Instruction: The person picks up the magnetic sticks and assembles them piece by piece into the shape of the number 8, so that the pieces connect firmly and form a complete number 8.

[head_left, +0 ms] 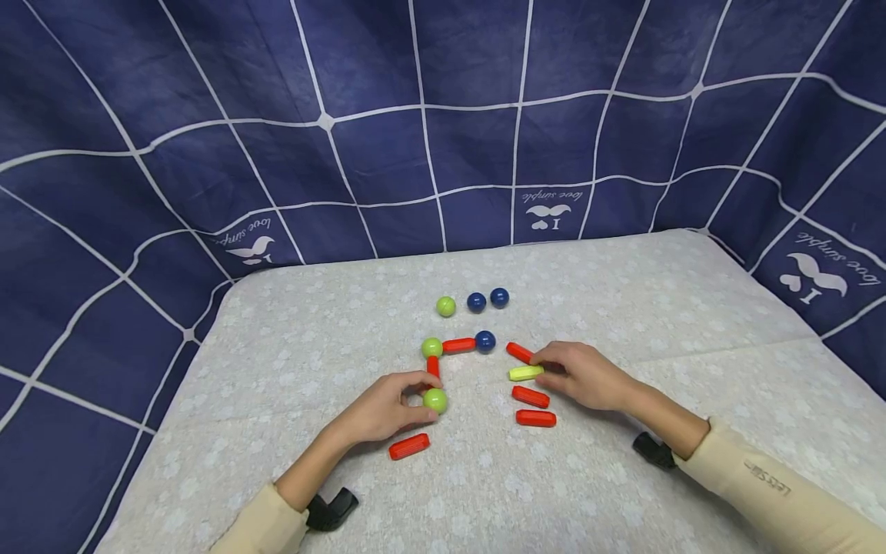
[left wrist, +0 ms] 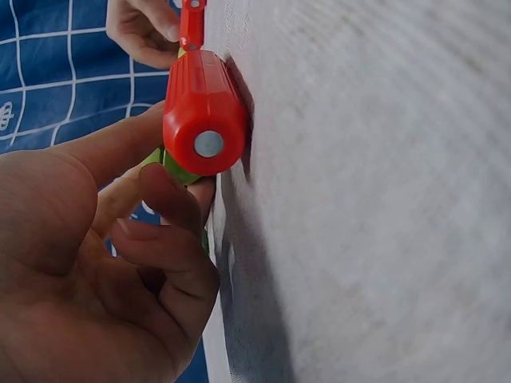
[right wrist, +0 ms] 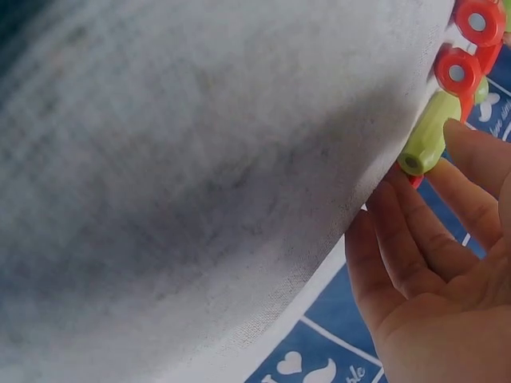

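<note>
My left hand (head_left: 391, 404) pinches a light green ball (head_left: 435, 400) between thumb and forefinger. A red rod (head_left: 433, 366) runs from that ball to a second green ball (head_left: 432, 348), where another red rod (head_left: 459, 345) leads to a dark blue ball (head_left: 485, 342). Nearest the left wrist camera lies a loose red rod (left wrist: 204, 112) with a metal disc in its end. To the right, my right hand (head_left: 584, 375) pinches the end of a yellow-green rod (right wrist: 429, 137). Its fingertips are close to a red rod (head_left: 519, 352) just behind.
Two more red rods (head_left: 531, 397) lie in front of the yellow-green one. Farther back sit a green ball (head_left: 446, 306) and two blue balls (head_left: 476, 302). A pale patterned cloth (head_left: 311, 323) covers the table, with a blue checked curtain (head_left: 374, 154) behind and beside it.
</note>
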### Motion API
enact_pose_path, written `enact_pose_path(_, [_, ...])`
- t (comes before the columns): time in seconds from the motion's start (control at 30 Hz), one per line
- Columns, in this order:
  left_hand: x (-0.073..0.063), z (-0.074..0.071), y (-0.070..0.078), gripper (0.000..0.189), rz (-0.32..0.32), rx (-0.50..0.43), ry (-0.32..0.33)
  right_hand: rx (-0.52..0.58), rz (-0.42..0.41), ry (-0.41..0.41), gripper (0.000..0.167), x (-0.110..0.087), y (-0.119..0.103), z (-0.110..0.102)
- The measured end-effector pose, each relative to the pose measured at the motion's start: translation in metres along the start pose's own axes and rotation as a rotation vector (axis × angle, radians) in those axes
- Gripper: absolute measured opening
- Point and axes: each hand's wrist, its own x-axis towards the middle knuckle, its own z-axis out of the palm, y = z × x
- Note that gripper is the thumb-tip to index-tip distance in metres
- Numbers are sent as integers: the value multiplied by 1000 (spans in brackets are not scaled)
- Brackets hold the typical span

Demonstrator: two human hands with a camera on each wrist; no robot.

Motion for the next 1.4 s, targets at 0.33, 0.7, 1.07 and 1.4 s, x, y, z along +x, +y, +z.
enact_pose_path(0.33, [-1,-2,-1,36,-3,4,15,-30,3,26,17,3,-1,5])
enact_pose_path(0.7, [-1,-2,-3,31,21,-11,33,55,-8,65,16,6,-9,6])
enact_pose_path(1.07, [0,-1,-2,29,-3,-13,25,174,-46,-37,13,26,-49,17])
enact_pose_path(1.4, [1,0,-2,28,5,-14,28,137,-83,-86,9,36,-66,33])
